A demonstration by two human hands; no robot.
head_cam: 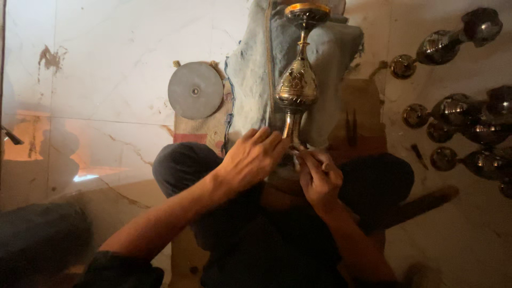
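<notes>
Both forearms reach forward from the seated person's lap. Left hand [250,158] lies palm down, fingers curled loosely over the lower stem of the engraved brass vase [297,85]. Right hand [318,176] is pinched narrow at the vase's base; what it grips is unclear. Vase lies lengthwise on grey cloth [336,48], between the knees.

No package, label, sign or screen can be seen anywhere in this view.
</notes>
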